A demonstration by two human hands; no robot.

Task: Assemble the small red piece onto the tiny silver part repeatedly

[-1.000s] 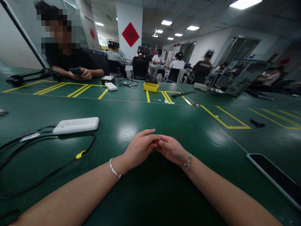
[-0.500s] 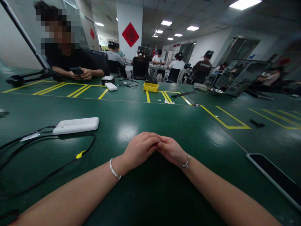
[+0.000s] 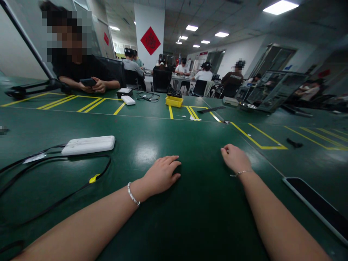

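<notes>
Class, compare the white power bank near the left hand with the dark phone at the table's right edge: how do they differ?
The power bank is white and thick; the phone is dark, thin and glossy. Black cables run beside the power bank; none show at the phone. The left hand lies nearer the power bank, the right hand nearer the phone. Both lie flat on the green table.

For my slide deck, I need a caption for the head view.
Left hand and right hand rest apart on the green table, white power bank at left.
</notes>
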